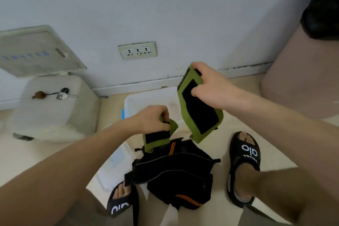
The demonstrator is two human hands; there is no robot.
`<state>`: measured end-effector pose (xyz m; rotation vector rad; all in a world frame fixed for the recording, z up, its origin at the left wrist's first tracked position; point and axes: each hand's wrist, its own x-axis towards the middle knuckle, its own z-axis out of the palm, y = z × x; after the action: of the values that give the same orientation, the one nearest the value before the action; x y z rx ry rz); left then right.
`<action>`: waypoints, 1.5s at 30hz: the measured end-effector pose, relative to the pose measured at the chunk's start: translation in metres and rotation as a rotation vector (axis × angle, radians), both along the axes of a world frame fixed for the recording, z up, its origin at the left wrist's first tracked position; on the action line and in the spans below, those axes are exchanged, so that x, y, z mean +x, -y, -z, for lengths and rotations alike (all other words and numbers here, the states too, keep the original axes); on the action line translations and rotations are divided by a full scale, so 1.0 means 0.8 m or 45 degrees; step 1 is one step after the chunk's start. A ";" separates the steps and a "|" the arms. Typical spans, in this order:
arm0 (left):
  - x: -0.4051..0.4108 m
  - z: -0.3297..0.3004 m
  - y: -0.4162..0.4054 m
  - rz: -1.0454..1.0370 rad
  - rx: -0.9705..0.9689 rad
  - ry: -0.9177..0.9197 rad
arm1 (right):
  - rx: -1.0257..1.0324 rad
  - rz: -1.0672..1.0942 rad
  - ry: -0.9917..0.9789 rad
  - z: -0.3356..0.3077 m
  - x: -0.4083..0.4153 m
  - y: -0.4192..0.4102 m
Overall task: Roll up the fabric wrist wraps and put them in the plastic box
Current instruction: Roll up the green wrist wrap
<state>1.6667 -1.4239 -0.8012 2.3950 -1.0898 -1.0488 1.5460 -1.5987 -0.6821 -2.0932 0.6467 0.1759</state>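
Green fabric wrist wraps with black patches (200, 104) hang lengthwise from both fists: right hand (211, 82) pinches 1 top; left hand (152, 119) grips another (157, 138) above the translucent plastic box (146, 97).

Olive-green wrist wraps (200, 104) bear black patches; black bag (176, 170) has orange stripes; white plastic box (146, 101).

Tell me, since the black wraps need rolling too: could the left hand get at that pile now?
Probably not yet: the left hand grips a green wrap. The black wraps lie uncovered just below it.
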 end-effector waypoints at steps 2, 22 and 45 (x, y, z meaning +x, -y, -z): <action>-0.001 -0.038 -0.014 -0.150 -0.138 -0.045 | -0.134 -0.089 0.056 -0.013 -0.004 -0.008; -0.031 -0.153 -0.128 -0.870 -0.811 -0.653 | -0.052 -0.257 0.049 -0.030 -0.025 -0.108; -0.019 -0.139 -0.132 -0.420 -0.613 -0.924 | -0.875 -0.211 0.116 -0.007 0.009 -0.100</action>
<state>1.6516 -1.3183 -0.6902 1.5407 -0.5695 -1.2127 1.5531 -1.5187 -0.6767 -2.7991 0.5198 -0.0638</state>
